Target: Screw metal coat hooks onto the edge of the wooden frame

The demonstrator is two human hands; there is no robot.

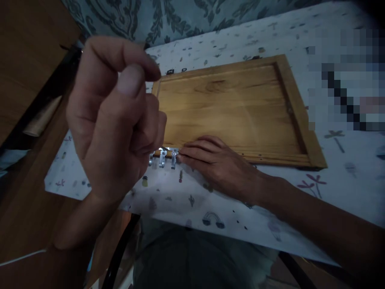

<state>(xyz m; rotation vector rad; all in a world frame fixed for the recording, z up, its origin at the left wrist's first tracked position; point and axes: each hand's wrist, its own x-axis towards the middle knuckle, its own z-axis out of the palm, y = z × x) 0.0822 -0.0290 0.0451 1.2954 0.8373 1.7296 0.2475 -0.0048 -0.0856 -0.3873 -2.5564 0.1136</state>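
A framed wooden panel [222,108] lies flat on the patterned cloth. Shiny metal hinge-like fittings [173,157] sit at its near left edge, some partly behind my left hand. My left hand [111,108] is raised close to the camera at the left, its fingers curled and the thumb bent against them. Whatever it may hold is hidden, though a thin dark sliver shows by the fittings, just below the fist. My right hand [215,160] rests with outstretched fingers on the panel's near edge, fingertips beside the rightmost fitting.
White printed cloth [192,196] covers the table around the panel. Leaf-patterned fabric [180,20] rises behind it. Brown wooden furniture [30,60] stands at the left. A pixelated patch hides the upper right. My lap [198,257] is below the near edge.
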